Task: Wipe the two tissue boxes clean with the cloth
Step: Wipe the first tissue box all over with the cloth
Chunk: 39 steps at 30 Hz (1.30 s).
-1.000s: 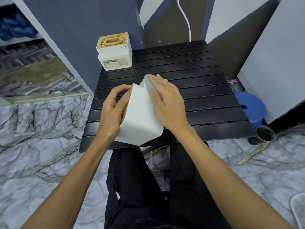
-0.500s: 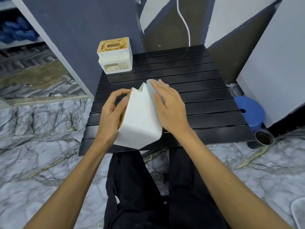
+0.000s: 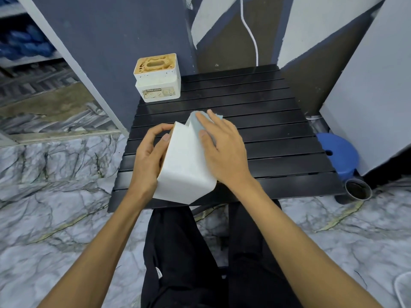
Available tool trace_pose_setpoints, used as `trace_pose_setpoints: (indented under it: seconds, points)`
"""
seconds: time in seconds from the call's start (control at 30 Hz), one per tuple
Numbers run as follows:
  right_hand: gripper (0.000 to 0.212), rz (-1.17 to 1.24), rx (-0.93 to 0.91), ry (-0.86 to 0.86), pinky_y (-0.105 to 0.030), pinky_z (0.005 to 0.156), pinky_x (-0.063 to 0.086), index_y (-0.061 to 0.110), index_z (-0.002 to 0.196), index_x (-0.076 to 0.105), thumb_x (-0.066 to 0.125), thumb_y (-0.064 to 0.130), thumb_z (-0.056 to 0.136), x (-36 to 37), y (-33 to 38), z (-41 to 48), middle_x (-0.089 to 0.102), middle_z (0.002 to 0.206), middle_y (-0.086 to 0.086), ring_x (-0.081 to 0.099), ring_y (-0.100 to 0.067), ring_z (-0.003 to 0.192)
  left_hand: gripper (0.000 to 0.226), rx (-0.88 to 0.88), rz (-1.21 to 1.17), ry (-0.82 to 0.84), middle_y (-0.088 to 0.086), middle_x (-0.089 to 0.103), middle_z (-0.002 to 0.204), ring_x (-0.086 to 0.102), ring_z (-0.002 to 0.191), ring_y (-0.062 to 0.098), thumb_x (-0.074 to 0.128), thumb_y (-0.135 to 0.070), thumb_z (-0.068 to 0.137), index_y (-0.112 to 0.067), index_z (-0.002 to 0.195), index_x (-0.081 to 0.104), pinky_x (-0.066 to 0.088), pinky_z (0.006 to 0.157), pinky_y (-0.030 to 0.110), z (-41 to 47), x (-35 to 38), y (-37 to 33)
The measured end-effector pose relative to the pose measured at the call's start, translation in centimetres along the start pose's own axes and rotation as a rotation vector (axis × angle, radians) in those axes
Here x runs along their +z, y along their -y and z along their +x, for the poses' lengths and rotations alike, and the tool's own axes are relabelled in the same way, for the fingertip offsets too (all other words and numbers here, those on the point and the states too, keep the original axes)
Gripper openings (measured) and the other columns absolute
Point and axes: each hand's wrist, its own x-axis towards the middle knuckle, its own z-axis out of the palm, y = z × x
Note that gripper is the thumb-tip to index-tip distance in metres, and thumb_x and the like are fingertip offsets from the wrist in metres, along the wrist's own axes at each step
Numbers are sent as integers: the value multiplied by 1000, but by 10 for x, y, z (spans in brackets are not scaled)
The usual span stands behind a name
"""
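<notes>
Left hand [image 3: 148,158] grips white tissue box [image 3: 184,165], tilted over counter [image 3: 266,130] near edge. Right hand [image 3: 224,152], fingers flat, presses cloth [image 3: 200,123] against box side. Second box [image 3: 156,78], grimy, at counter far-left corner. Risk: hard push slips tilted box off edge, or cloth slides loose.

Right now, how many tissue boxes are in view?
2. One tissue box is held tilted in the left hand at the black table's near edge; the other box stands at its far left corner.
</notes>
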Motion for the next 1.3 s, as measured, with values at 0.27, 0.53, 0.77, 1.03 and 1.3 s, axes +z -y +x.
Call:
trace_pose_setpoints:
  seconds: [0.27, 0.53, 0.77, 1.03, 1.3]
  points:
    - [45, -114, -235, -21, -46, 115, 26, 24, 143, 49, 32, 30, 101, 3, 39, -60, 45, 150, -1, 36, -23, 139, 24, -13, 30, 25, 4, 67, 121, 64, 95, 14, 46, -16, 104, -12, 124, 59, 51, 77, 24, 2, -6, 3]
    - [52, -141, -145, 16, -47, 112, 32, 31, 145, 45, 21, 37, 99, 5, 26, -4, 44, 152, 0, 39, -24, 139, 26, -26, 7, 12, -7, 68, 109, 62, 88, 10, 49, -21, 103, -15, 126, 59, 50, 72, 20, 0, -4, 1]
    - [48, -152, -69, -22, -46, 113, 30, 28, 143, 48, 29, 32, 98, 12, 40, -6, 45, 151, -3, 38, -28, 138, 31, -149, 24, -23, -7, 70, 115, 65, 98, 13, 52, -46, 94, -31, 119, 64, 49, 87, 37, 1, -14, 3]
    - [51, -136, -52, -60, -50, 113, 31, 28, 145, 44, 25, 34, 99, 17, 39, -17, 42, 152, -4, 38, -27, 139, 26, -512, 33, 61, 0, 71, 71, 67, 56, 14, 53, -48, 97, -26, 90, 65, 50, 50, 20, 19, -13, -22]
    - [48, -75, -156, -130, -46, 113, 29, 24, 146, 45, 28, 30, 101, 26, 42, -41, 42, 153, -4, 36, -25, 140, 30, -622, 43, -1, 7, 76, 78, 68, 61, 22, 63, -47, 90, -19, 82, 71, 52, 62, 29, 26, -12, -32]
